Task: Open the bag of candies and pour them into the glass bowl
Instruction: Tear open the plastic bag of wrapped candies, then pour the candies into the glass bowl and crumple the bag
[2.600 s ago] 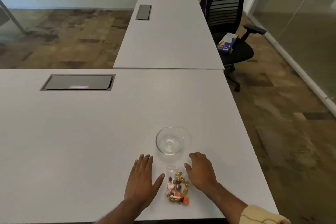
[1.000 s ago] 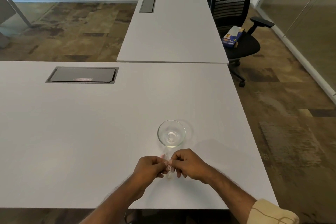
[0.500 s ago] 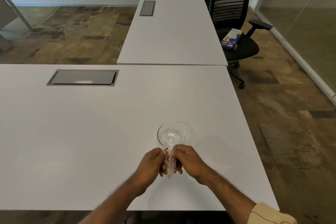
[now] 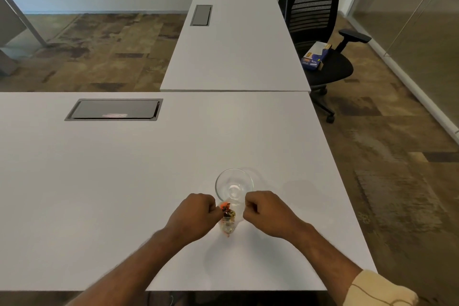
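A clear glass bowl (image 4: 234, 185) stands empty on the white table (image 4: 124, 181), near its right side. Just in front of it, a small clear bag of candies (image 4: 228, 220) hangs between my two hands, with orange, dark and gold wrapped pieces showing inside. My left hand (image 4: 196, 215) pinches the bag's top edge on the left. On the right, my right hand (image 4: 267, 211) pinches the top edge as well. The hands are apart and the bag's mouth is stretched between them, close to the bowl's near rim.
A grey cable hatch (image 4: 114, 109) is set into the table at the back left. A second white table (image 4: 236, 37) joins at the far side. A black office chair (image 4: 320, 40) with a blue box (image 4: 314, 56) on its seat stands at the right.
The bag lay flat on the table between my open hands. I picked it up with both hands, held them together at its top, and now they have pulled apart, showing the candies.
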Demonstrator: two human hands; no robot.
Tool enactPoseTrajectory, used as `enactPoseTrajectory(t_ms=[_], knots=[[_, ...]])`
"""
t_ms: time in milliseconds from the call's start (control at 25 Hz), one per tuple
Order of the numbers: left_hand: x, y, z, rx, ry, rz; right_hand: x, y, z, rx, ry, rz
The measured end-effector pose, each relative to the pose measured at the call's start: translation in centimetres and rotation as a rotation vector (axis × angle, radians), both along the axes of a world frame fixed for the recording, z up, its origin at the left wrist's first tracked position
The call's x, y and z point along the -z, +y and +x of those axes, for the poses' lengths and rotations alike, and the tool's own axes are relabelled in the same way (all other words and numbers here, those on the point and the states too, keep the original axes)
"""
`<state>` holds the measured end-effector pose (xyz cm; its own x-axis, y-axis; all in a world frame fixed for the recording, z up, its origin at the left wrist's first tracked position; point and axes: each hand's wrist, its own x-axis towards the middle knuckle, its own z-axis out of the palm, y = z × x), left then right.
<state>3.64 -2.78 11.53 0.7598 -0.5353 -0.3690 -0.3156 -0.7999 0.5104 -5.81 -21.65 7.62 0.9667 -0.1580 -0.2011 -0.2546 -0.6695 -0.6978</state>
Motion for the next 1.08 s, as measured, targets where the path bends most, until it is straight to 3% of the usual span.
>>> enactPoseTrajectory(t_ms=[160, 280, 400, 560, 800, 1080], knots=[[-2.5, -1.3, 1.0, 0.014, 0.036, -0.084, 0.4, -0.8, -0.1, 0.338, -0.003, 0.83], [-4.6, -2.5, 1.6, 0.0, 0.103, -0.203, 1.9, 0.0, 0.5, 0.539, 0.083, 1.258], [-6.4, -3.7, 2.1, 0.027, 0.174, -0.306, 3.1, 1.8, 1.5, 0.473, 0.187, 1.605], [-6.8, -4.4, 2.9, 0.015, 0.247, -0.375, 2.9, 2.9, 2.5, 0.307, 0.138, 1.982], [-4.1, -3.0, 5.0, -0.166, 0.425, -0.521, 1.8, 0.0, 2.5, 0.362, -0.011, 1.993], [6.1, -1.4, 5.4, -0.575, 0.422, -0.396, 2.7, -4.5, 2.4, 0.702, 0.01, 1.507]])
